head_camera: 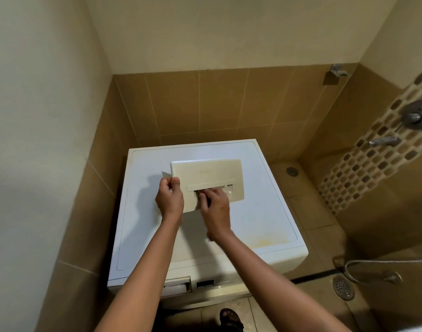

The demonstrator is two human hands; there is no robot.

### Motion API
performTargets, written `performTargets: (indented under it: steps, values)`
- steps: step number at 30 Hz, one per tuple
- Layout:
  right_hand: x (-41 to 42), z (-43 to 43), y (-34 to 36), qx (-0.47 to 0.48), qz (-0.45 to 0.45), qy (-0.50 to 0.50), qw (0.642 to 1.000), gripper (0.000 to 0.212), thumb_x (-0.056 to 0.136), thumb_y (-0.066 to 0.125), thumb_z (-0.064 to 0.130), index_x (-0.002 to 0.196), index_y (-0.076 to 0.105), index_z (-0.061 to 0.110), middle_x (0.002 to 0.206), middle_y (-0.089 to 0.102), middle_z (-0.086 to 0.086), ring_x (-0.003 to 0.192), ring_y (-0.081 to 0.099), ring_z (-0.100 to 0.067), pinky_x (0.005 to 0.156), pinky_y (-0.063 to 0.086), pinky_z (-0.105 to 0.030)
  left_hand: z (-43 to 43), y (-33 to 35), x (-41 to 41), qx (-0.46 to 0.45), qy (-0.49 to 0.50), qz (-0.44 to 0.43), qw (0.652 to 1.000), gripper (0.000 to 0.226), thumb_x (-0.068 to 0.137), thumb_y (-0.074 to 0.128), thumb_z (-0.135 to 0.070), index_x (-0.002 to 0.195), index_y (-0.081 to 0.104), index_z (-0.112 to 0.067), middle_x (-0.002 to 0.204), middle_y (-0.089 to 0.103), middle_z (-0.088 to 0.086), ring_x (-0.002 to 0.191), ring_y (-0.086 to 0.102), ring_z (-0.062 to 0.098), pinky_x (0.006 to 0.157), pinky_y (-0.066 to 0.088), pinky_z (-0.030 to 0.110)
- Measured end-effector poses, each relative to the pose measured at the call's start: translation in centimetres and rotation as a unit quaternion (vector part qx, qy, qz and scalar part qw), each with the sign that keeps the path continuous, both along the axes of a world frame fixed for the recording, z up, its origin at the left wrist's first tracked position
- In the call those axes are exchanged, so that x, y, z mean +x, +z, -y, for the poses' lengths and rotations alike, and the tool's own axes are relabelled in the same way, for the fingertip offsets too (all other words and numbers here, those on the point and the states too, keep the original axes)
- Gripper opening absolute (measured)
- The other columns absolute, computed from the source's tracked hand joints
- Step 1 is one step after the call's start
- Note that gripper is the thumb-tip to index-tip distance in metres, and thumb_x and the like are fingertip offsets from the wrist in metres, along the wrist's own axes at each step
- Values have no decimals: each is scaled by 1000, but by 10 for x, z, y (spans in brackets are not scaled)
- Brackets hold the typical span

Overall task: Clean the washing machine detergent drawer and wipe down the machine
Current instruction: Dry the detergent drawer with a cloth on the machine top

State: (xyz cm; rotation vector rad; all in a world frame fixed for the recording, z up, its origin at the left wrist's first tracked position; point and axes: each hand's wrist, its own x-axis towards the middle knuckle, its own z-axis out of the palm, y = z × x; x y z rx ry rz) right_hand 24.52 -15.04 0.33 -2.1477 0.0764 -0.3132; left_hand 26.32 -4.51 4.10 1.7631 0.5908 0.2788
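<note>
A: Position of the detergent drawer [206, 176]?

B: Out of the machine, held in the air over the white top of the washing machine [258, 207], not resting on it. Front panel faces the camera. The panel's long axis runs left to right, right end slightly farther away. The drawer body points away behind the panel; only a sliver shows past the left edge.

A: Hands?

B: Left hand [169, 200] grips the panel's left edge, thumb on the front face, fingers wrapped behind. Right hand [216, 207] is at the lower middle, fingers curled, tips tucked into the handle recess [225, 188]. Cannot tell whether a cloth or anything else small sits under those fingertips.

A: Where is the drawer slot [177, 285]?

B: On the machine's front edge, at its left, below both forearms and nearer the person than the drawer is. It stands open, with nothing in it that I can make out.

A: Which relation governs the next move?

B: Judgement: the recess work looks like the step in hand, and the left hand is the support. If the drawer goes back afterwards, it travels down and toward the body, and the left hand is the nearer one to the slot. The body end must lead, so the panel stays facing the person.

A: Machine top?

B: A yellowish stain [270, 242] near the front right corner, not yet wiped.
</note>
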Motion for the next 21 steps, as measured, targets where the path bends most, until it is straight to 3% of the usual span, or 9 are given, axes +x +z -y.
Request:
performTargets:
  steps: [5,9,11,13,15,17,19,21]
  values:
    - [-17,3,-12,-33,76,86,993,24,91,58,18,111,69,13,109,65,-1,97,57,-22,86,42,-22,-5,1,0,-9,23,2,1000,24,102,43,-30,100,54,-8,87,57,6,67,47,13,55,39,22]
    - [-7,40,-31,-92,100,174,975,20,98,51,28,111,65,23,112,62,6,94,60,-22,79,53,-35,-16,0,4,-33,21,-12,999,23,102,42,-34,102,51,-14,96,57,6,76,53,13,58,44,20]
    - [4,63,-27,-77,93,140,983,13,94,58,19,101,68,22,103,64,6,93,61,-16,82,52,-32,-19,-2,4,-35,13,-11,999,22,102,41,-34,104,51,-15,99,57,7,81,53,15,60,45,20]
    - [11,88,-17,-52,76,60,994,13,87,64,10,97,71,16,96,63,2,91,58,-10,85,47,-20,-20,-4,3,-39,9,-5,999,22,102,41,-34,104,52,-14,97,56,7,76,49,12,60,42,19]
    - [14,107,3,-3,14,-35,999,12,88,61,12,97,68,10,95,59,-2,86,56,-11,71,45,-9,-22,-6,1,-44,8,-3,999,22,103,40,-33,104,51,-14,92,55,6,71,45,10,60,40,18]
    - [28,123,9,96,-84,-120,985,16,90,51,13,80,63,9,80,56,-4,68,53,-14,49,38,-8,-26,-9,0,-49,4,3,999,22,103,40,-33,104,51,-13,88,53,5,68,43,8,60,38,18]
    - [49,138,4,191,-196,-182,944,27,87,44,8,61,48,12,63,48,-5,58,45,-20,52,34,-23,-30,-12,-1,-59,-4,13,998,22,103,40,-32,103,51,-13,87,53,2,68,43,8,61,38,18]
    - [63,146,-6,266,-287,-206,897,19,82,44,2,65,50,8,69,50,-12,67,51,-25,60,35,-32,-31,-16,-2,-73,-9,23,997,21,103,41,-32,103,51,-14,86,53,0,69,43,8,62,39,18]
